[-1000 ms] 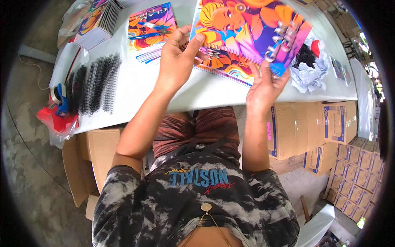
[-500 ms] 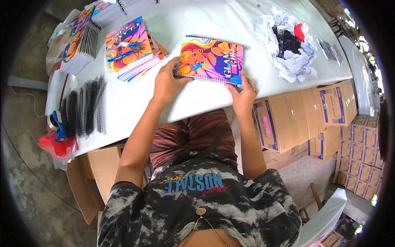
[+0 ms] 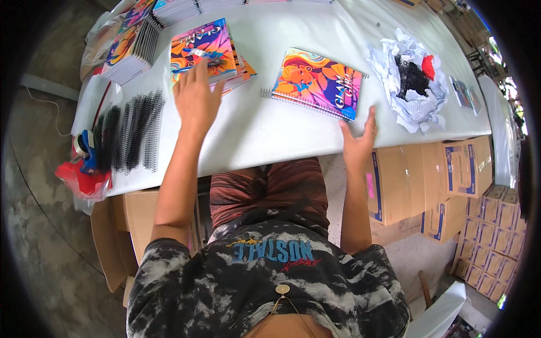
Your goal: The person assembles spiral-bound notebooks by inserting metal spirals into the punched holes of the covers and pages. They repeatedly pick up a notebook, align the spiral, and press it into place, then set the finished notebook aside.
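- White-covered worktop [image 3: 242, 143], near edge: R hand [image 3: 359, 136] spread wide, empty.
- Orange-purple spiral-bound notebook [image 3: 318, 84] flat just beyond it; prob. light, bendy, coil easily bent: grip short sides, not wire.
- L hand [image 3: 197, 102] half-curled at blue-handled metal tool [image 3: 213, 56] atop colourful printed stack [image 3: 197, 36]; can't tell if gripping.

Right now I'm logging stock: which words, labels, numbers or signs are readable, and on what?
Places only; I won't copy wording.
Spiral notebook at right: large white cover lettering, readable.
Top booklet by the left hand: matching white lettering, readable.
Dark shirt: blue lettering, upside down, readable; red and yellow script, unclear.
Brown cartons: print too small to read.
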{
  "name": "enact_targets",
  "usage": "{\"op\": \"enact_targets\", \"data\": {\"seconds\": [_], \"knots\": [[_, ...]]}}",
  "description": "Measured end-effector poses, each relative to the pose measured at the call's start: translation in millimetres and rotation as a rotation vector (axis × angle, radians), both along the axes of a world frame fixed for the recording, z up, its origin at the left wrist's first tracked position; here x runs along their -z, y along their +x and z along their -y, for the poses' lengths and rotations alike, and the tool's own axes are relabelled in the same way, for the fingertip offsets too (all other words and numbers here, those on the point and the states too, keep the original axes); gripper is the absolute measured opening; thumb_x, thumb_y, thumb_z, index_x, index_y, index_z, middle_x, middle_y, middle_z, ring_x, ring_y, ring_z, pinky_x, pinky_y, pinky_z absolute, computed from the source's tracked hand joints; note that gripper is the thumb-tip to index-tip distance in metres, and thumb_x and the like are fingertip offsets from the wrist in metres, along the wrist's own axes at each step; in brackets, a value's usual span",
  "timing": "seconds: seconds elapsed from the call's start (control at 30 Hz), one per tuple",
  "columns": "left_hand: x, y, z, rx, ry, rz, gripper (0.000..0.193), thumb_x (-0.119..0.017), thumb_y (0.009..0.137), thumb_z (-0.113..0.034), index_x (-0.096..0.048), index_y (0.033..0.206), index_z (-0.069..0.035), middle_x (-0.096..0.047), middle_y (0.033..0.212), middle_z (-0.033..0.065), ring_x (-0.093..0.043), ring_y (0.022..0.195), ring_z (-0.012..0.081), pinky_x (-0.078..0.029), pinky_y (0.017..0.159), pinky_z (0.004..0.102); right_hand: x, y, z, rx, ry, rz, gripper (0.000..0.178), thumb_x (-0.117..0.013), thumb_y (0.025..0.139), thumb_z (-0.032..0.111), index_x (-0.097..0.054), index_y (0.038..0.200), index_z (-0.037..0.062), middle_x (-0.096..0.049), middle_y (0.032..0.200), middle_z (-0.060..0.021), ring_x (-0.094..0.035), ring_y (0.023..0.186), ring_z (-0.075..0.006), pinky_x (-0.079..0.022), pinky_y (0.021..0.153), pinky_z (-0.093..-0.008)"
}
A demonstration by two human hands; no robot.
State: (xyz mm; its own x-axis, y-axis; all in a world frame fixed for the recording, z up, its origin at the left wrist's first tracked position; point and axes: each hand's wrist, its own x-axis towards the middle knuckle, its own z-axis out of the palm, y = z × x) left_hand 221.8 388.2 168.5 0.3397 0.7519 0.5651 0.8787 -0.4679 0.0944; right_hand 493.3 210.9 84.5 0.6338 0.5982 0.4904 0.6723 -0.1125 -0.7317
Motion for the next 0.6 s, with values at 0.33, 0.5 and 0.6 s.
{"op": "enact_targets", "data": {"seconds": [0.33, 0.5, 0.6], "knots": [[-30, -51, -33, 0.285, 0.067, 0.230, 0.014, -0.063, 0.079, -0.014, -0.067, 0.092, -0.010, -0.064, 0.084, 0.0079, -0.060, 0.079, 0.0259, -0.047, 0.070, 0.0342, -38, -40, 2, 0.080, 0.343, 0.080, 0.053, -0.055, 0.082, 0.002, -0.036, 0.131, -0.0002, -0.043, 0.133, -0.0154, -0.038, 0.123, -0.0285, -0.032, 0.097, -0.0416], [-103, -45, -19, 0.326, 0.052, 0.673, 0.016, -0.061, 0.084, -0.011, -0.064, 0.097, -0.002, -0.063, 0.085, 0.0063, -0.058, 0.076, 0.0135, -0.045, 0.072, 0.0244, -67, -63, -19, -0.393, 0.321, -0.406, 0.053, -0.060, 0.082, 0.004, -0.037, 0.130, -0.0002, -0.046, 0.129, -0.0177, -0.041, 0.122, -0.0274, -0.029, 0.101, -0.0398], [-101, -53, 26, 0.413, -0.238, 0.936, 0.017, -0.061, 0.085, -0.009, -0.062, 0.099, 0.000, -0.063, 0.088, 0.0043, -0.057, 0.079, 0.0109, -0.045, 0.075, 0.0239, -91, -91, -36, -0.619, 0.414, -0.788, 0.055, -0.063, 0.079, 0.001, -0.038, 0.128, 0.0002, -0.049, 0.124, -0.0183, -0.045, 0.119, -0.0261, -0.031, 0.101, -0.0384]]}}
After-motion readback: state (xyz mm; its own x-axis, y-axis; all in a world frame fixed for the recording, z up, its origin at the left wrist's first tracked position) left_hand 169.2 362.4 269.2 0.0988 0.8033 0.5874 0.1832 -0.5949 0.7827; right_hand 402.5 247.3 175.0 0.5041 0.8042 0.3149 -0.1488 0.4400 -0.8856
